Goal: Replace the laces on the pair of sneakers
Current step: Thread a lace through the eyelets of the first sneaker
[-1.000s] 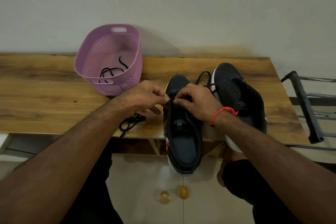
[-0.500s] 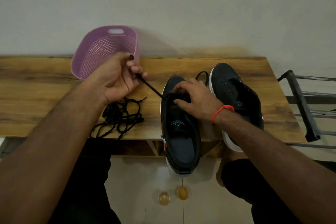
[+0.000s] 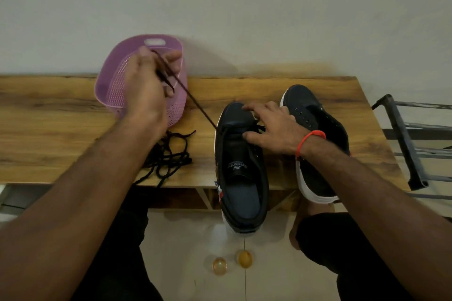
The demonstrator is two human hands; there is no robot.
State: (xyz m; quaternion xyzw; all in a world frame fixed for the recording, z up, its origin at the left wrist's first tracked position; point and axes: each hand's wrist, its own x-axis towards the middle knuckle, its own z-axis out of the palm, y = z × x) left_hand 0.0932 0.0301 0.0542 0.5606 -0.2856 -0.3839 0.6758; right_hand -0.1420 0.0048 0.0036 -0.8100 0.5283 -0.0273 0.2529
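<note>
Two dark sneakers with white soles stand on the wooden table, heels over its front edge. My left hand is raised in front of the purple basket and grips a black lace that runs taut down to the front eyelets of the left sneaker. My right hand rests on that sneaker's toe and tongue, fingers spread, thumb pressed near the eyelets. The right sneaker shows bare eyelets. A tangle of loose black lace lies on the table left of the left sneaker.
The purple basket stands at the back left against the wall, partly hidden by my left hand. A dark metal rack stands beyond the table's right end. Two small yellowish round things lie on the floor between my knees.
My left hand rose up and back from the left sneaker to the basket, drawing the lace out taut. My right hand went from pinching at the eyelets to resting spread on the shoe.
</note>
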